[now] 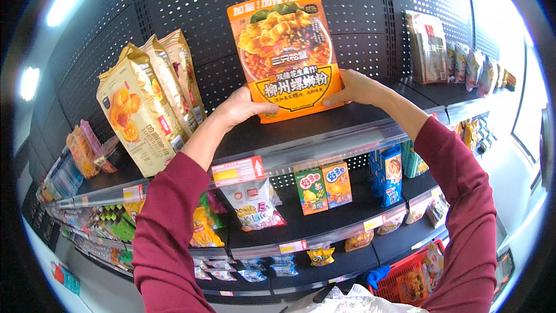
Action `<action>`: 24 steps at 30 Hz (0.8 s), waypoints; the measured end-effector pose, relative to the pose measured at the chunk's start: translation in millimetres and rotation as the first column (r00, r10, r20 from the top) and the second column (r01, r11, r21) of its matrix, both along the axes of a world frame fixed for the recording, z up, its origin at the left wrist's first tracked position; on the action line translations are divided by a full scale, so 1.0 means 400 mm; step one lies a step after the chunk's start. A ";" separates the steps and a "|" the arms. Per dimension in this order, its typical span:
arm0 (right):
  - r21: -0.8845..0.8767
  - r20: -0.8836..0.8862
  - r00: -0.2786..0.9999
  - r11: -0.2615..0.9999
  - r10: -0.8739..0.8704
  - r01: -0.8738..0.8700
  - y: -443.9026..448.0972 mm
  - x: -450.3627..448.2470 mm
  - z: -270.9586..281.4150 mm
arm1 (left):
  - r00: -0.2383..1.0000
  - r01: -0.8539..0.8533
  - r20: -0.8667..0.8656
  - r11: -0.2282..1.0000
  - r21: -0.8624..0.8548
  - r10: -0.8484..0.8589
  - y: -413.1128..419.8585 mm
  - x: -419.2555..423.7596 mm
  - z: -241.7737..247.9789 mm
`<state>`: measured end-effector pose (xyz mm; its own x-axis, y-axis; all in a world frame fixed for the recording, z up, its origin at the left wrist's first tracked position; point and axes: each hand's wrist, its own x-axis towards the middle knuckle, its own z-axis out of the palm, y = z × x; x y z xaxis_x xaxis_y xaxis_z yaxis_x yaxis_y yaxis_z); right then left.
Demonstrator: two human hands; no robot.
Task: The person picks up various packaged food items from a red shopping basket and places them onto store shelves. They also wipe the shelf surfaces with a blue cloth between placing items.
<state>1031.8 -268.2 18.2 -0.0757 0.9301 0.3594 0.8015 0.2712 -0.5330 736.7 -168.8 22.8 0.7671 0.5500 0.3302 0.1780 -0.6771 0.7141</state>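
Observation:
An orange packet of instant noodles (286, 56), with a bowl of noodles pictured on its front, stands upright and slightly tilted on the black top shelf (365, 115). My left hand (243, 106) grips its lower left edge, thumb across the front. On the lower right edge, my right hand (358, 89) holds it the same way, thumb on the front. The fingers behind the packet are hidden. Several gold croissant bags (139, 108) lean together to the left of my left hand. Below the packet, a price label (238, 171) is fixed to the shelf's clear front strip.
Lower shelves carry a white snack bag (252, 204), green and orange boxes (323, 187) and blue packets (391, 174). Pale packets (428, 48) stand at the far right of the top shelf. A red basket (397, 276) with goods is at the lower right. Behind rises a perforated black panel (195, 13).

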 end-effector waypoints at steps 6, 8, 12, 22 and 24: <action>0.337 -0.040 0.973 0.914 -0.227 0.227 -0.161 -0.028 0.000 | 0.964 -0.251 -0.022 0.935 0.252 0.265 -0.068 -0.014 0.037; 0.558 -0.095 0.985 0.811 -0.147 0.175 -0.258 -0.041 -0.022 | 0.918 -0.393 0.103 0.841 0.373 0.383 -0.117 -0.023 0.046; 0.752 -0.208 0.970 0.614 -0.123 0.240 -0.456 -0.069 -0.160 | 0.876 -0.462 0.450 0.566 0.682 0.172 -0.280 -0.033 -0.011; -0.278 -0.506 0.545 0.725 -0.668 0.630 -0.808 -0.139 -1.042 | 0.954 0.272 -0.032 0.816 0.510 -0.298 -0.550 0.115 -0.544; -0.377 -0.297 0.519 0.598 -0.801 0.707 -0.917 -0.173 -1.177 | 0.942 0.336 -0.083 0.903 0.268 -0.326 -0.585 0.135 -0.661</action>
